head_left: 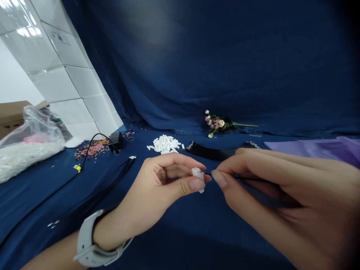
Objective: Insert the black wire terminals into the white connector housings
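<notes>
Between thumb and fingers, my left hand [165, 180] pinches a small white plastic connector housing [198, 176]. Close beside it, my right hand [281, 187] grips a thin black wire [247, 177] near its end. The wire's bare metal tip [206, 173] points left and meets the connector's edge; how deep it sits I cannot tell. Behind my hands lies a heap of white connector housings [164, 144]. A bundle of black wires [208, 152] with metal ends lies partly behind my right hand. More black wires [112, 178] run into a white connector [132, 157] on the left.
Colourful sequins [92, 149] lie around a black power adapter [115, 141] and its cable [46, 200]. At the left stands a clear plastic bag [30, 146] of white pieces. Artificial flowers [216, 123] lie at the back, and purple fabric [306, 148] at the right.
</notes>
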A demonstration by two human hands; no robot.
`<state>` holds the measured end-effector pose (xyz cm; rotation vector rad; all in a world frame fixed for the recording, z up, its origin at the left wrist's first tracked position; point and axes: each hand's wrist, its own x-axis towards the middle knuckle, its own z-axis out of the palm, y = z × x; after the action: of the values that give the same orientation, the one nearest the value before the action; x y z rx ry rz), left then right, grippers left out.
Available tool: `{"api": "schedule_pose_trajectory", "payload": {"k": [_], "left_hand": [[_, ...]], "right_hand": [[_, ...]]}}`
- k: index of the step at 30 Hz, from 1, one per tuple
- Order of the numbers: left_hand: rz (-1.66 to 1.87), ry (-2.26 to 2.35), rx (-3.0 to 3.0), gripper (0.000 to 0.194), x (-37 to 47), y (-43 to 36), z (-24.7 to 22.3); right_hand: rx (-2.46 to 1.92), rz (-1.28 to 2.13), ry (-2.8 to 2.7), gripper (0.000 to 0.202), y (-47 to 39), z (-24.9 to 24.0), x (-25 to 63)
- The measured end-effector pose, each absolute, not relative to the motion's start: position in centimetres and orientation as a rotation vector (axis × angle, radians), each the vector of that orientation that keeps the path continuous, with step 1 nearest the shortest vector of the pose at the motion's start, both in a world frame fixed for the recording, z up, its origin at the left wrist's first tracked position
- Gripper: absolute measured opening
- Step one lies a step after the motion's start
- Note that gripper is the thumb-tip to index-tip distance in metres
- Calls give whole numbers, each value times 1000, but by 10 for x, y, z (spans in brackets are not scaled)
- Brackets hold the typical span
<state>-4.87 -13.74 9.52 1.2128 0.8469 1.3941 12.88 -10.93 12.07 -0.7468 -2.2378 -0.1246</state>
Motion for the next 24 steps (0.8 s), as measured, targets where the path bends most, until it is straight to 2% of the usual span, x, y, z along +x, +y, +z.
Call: {"api": "schedule_pose_trajectory", "payload": {"k": [4, 10, 24], "left_hand": [[1380, 830, 1211, 19, -49, -136, 95], [1389, 818, 1194, 27, -49, -136, 95], [1397, 807, 1173, 23, -50, -139, 97]], "right_hand": [[-784, -93, -2260, 18, -116, 125, 129], [-819, -1, -2257, 18, -118, 125, 127], [-991, 372, -2075, 27, -117, 125, 117]]}}
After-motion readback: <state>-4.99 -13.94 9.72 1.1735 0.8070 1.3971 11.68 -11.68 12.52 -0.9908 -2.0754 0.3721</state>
